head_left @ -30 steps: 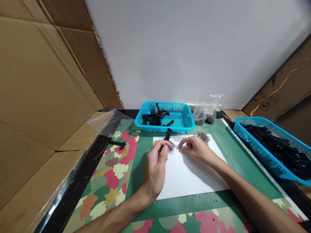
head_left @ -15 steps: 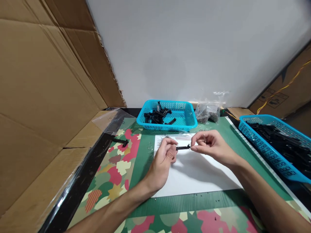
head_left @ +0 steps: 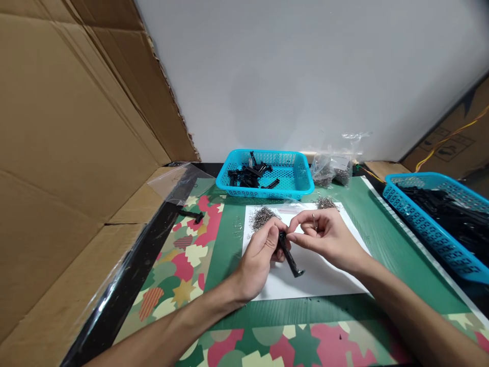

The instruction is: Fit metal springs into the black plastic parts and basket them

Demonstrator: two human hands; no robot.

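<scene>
My left hand is closed around one end of a slim black plastic part, which slants down and to the right over a white sheet. Thumb and forefinger of my right hand are pinched together at the part's upper end. Whatever lies between those fingertips is too small to make out. A tiny shiny metal piece shows by its curled fingers. Behind my hands lie a pile of small metal pieces and a second metal pile.
A blue basket with several black parts stands at the back; another blue basket, filled with black parts, is on the right. Clear bags of metal pieces sit behind. One loose black part lies left. Cardboard walls the left side.
The black part has turned from lying level to slanting down toward me, with its other end at my left fingers. My right hand has moved left, close against the left. The view has shifted slightly.
</scene>
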